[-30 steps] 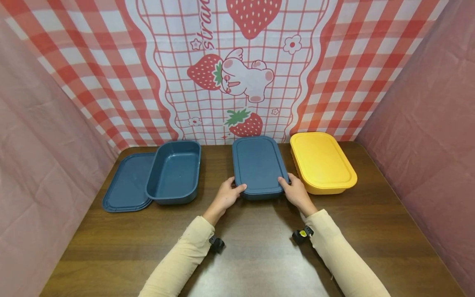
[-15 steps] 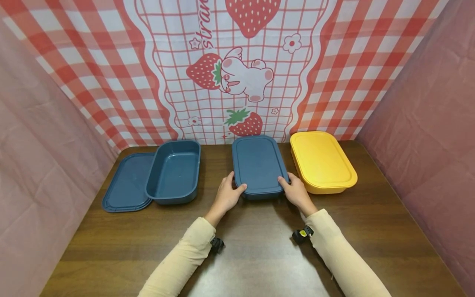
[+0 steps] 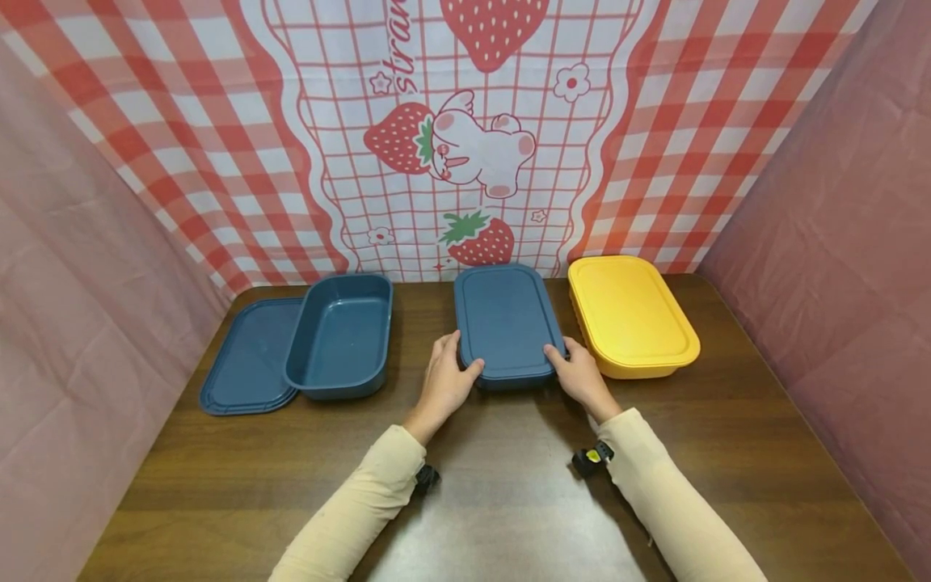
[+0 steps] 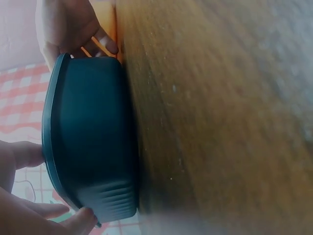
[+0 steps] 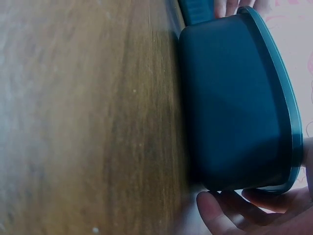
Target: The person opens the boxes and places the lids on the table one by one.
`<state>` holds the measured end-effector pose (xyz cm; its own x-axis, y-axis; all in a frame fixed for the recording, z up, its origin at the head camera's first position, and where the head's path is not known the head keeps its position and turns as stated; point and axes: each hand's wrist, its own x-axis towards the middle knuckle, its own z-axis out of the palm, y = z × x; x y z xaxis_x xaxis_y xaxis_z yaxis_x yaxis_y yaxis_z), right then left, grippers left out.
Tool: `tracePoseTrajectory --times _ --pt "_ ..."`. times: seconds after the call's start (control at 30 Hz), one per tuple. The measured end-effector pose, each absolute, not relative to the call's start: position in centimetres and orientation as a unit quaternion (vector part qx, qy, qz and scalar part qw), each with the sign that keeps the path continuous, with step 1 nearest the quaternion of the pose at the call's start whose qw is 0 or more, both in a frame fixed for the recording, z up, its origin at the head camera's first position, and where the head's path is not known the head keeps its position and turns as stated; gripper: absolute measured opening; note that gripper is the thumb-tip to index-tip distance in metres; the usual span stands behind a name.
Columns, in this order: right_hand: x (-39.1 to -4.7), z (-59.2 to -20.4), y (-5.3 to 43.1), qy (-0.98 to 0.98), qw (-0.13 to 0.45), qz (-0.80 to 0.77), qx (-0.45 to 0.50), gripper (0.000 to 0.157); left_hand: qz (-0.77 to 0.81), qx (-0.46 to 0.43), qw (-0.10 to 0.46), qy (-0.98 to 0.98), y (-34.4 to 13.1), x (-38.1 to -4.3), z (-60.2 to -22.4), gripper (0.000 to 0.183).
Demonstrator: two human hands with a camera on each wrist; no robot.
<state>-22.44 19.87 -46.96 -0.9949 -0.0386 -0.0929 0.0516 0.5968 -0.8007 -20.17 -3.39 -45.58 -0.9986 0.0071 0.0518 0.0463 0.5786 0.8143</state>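
Observation:
A dark blue lidded food container sits on the table in the middle of the head view, its lid on top. At its near left corner my left hand grips it, thumb on the lid's edge and fingers along the side. My right hand holds the near right corner the same way. In the left wrist view the left fingertips reach just under the lid's rim, by the ribbed side. The right wrist view shows the right fingers against the container's side wall.
To the left stands an uncovered blue container with nothing in it, partly over a loose blue lid. A yellow lidded container stands close at the right. A checked strawberry-print cloth hangs behind the wooden table.
My left fingers have slid a little forward along the container's left side. The right hand keeps its place, and the containers have stayed put.

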Motion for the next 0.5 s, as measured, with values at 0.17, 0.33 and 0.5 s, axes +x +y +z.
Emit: tracePoseTrajectory --times 0.17,0.33,0.5 --pt "-22.5 -47.1 19.9 0.893 0.044 -0.448 0.000 0.058 -0.429 -0.040 0.058 -0.900 -3.1 -20.1 -45.6 0.064" --pt "-22.6 -47.2 19.9 0.892 0.045 -0.449 0.001 0.057 -0.392 -0.073 0.095 -0.912 -2.8 -19.8 -45.5 0.056" --pt "-22.6 -47.2 19.8 0.894 0.040 -0.447 0.002 0.057 -0.376 -0.109 0.115 -0.913 -2.3 -19.4 -45.3 0.052"
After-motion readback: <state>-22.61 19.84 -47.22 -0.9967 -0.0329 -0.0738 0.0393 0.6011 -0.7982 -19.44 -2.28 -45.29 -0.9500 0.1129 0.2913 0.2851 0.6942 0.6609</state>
